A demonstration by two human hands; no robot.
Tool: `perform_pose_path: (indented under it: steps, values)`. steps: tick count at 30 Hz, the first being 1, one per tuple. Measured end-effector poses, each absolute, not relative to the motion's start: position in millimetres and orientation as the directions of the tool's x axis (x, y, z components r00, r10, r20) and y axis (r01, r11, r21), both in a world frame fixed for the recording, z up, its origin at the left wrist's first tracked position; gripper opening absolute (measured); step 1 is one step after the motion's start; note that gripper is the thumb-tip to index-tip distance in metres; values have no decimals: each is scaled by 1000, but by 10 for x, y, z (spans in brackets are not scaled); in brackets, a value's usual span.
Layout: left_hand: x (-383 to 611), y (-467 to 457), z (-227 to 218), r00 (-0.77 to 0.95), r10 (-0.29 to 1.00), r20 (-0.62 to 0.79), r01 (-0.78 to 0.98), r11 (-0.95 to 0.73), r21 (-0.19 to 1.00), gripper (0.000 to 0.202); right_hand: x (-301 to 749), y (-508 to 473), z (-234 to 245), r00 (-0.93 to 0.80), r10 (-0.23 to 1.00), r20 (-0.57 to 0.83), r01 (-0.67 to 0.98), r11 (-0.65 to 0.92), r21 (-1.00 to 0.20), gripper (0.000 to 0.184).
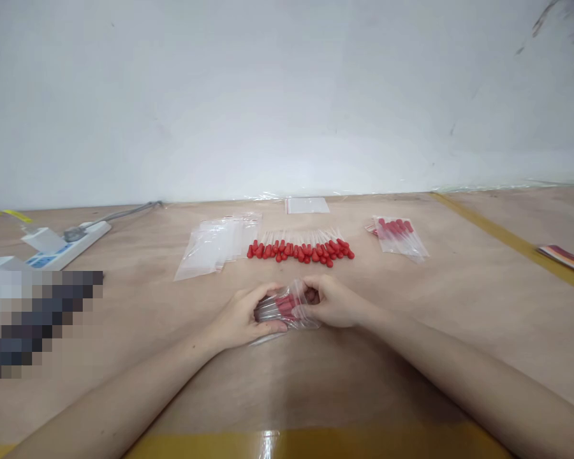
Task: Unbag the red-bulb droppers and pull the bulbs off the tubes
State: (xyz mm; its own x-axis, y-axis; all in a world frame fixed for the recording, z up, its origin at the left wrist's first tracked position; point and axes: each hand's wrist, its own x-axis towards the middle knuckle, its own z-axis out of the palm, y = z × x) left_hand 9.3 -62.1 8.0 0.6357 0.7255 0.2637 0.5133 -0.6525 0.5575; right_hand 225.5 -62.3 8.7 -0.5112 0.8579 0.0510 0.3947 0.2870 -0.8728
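Observation:
In the head view, a clear zip bag (pixel 310 315) holds several droppers (pixel 285 303) with red rubber bulbs, lying sideways between my hands. My left hand (pixel 243 322) wraps round the bag's left part, thumb in front and fingers behind, where the clear tubes lie. At the right end, my right hand (pixel 332 301) pinches the bag near its mouth; some of its fingers are hidden behind the plastic. Just beyond my hands, a row of loose droppers (pixel 300 251) lies with red bulbs toward me and clear tubes pointing to the wall.
Flat zip bags (pixel 211 243) are fanned out at the left of the row. Filled bags of droppers (pixel 400 238) lie at the right. A white packet (pixel 307 205) rests near the wall. Far left is a power strip (pixel 83 245); far right, a striped item (pixel 565 259).

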Motion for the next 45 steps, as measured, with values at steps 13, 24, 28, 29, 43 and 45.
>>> perform_pose_path:
  steps: [13, 24, 28, 29, 43, 45]
  values:
    - [69, -607, 67, 634, 737, 235, 528, -634, 565, 59, 2248, -646, 162, -562, 827, 5, 431, 298, -851, 7]
    - [55, -588, 49, 652, 723, 227, 532, -650, 543, 58, 2300, -681, 273, -668, 729, 148, 562, 625, -542, 6]
    - [53, -582, 42, 655, 721, 226, 531, -652, 542, 57, 2343, -654, 214, -689, 685, 235, 529, 698, -483, 8]
    - [55, -582, 46, 654, 723, 224, 531, -650, 544, 56, 2355, -646, 208, -701, 671, 242, 505, 706, -496, 10]
    - [62, -580, 66, 649, 730, 215, 516, -629, 581, 54, 2391, -606, 248, -648, 664, 372, 407, 715, -568, 27]
    - [59, -583, 65, 642, 737, 209, 522, -621, 585, 54, 2463, -572, 280, -575, 756, 313, 423, 603, -677, 26]
